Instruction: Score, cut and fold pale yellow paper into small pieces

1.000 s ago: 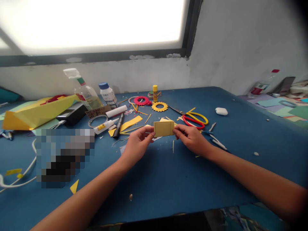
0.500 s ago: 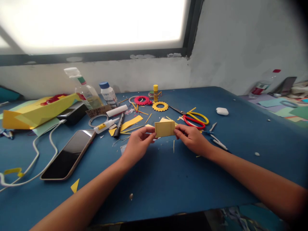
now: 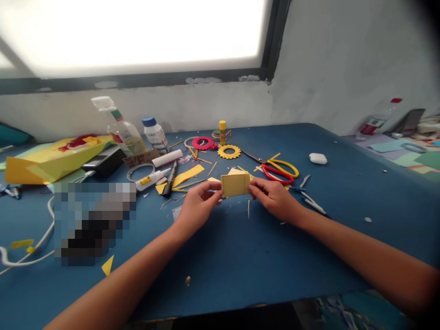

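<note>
Between thumbs and fingers, the left hand (image 3: 197,204) and right hand (image 3: 273,197) pinch opposite ends of a small yellow card (image 3: 235,185), on the near side of the yellow toothed ring (image 3: 222,155). Light, even pressure (it probably creases easily) should keep its face flat.

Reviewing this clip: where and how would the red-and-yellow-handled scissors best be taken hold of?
Probably by the handle loops, from the near right: the scissors lie with their loops toward that side, just beyond the right hand, while the narrow blades point away to the far left.
</note>
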Demonstrator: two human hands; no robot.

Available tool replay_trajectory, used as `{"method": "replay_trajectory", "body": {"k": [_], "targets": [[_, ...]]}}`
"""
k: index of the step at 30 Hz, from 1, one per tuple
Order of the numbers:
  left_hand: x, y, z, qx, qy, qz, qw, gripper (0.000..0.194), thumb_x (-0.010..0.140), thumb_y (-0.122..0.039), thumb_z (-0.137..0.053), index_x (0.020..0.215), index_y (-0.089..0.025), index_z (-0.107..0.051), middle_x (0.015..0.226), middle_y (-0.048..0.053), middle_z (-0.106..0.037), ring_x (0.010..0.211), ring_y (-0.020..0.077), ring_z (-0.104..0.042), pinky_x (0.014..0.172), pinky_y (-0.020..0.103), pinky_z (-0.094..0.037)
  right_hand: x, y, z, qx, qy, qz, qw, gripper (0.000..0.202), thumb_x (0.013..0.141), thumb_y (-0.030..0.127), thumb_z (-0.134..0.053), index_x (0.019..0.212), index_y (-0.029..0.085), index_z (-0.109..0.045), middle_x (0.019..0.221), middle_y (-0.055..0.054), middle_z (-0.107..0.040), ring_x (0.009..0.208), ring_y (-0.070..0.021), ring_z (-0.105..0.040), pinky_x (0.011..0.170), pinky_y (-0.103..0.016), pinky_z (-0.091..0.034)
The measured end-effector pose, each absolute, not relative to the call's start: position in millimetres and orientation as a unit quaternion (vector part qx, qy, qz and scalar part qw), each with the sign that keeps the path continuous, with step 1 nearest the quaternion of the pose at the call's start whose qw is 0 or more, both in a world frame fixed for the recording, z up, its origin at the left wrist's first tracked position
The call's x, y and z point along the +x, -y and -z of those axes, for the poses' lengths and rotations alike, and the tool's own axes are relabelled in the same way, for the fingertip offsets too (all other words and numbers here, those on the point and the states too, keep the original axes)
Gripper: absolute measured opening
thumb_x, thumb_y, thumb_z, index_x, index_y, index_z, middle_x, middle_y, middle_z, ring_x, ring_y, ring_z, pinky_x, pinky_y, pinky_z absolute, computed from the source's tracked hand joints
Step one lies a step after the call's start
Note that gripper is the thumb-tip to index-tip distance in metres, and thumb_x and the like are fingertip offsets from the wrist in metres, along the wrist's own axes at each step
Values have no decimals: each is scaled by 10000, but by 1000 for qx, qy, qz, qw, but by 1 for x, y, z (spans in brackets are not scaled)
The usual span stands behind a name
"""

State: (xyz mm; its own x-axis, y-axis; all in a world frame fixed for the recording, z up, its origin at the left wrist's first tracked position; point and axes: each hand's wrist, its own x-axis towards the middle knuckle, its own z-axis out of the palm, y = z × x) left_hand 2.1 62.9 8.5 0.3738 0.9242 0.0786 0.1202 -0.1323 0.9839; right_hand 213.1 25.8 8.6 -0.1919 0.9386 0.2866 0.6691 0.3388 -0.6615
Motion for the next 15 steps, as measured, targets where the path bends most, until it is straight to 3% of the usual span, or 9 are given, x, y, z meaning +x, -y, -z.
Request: {"method": "replay_trajectory", "body": {"k": [15], "targets": [[2, -63, -11, 637, -407, -381, 533, 257, 739, -329, -659, 925, -151, -656, 852, 54, -692, 768, 178, -660, 671, 284, -537, 214, -25, -9, -540, 735, -234, 336, 249, 908, 284, -411, 710, 181, -523, 636, 4, -545, 556, -119, -464, 549, -256, -354]]}}
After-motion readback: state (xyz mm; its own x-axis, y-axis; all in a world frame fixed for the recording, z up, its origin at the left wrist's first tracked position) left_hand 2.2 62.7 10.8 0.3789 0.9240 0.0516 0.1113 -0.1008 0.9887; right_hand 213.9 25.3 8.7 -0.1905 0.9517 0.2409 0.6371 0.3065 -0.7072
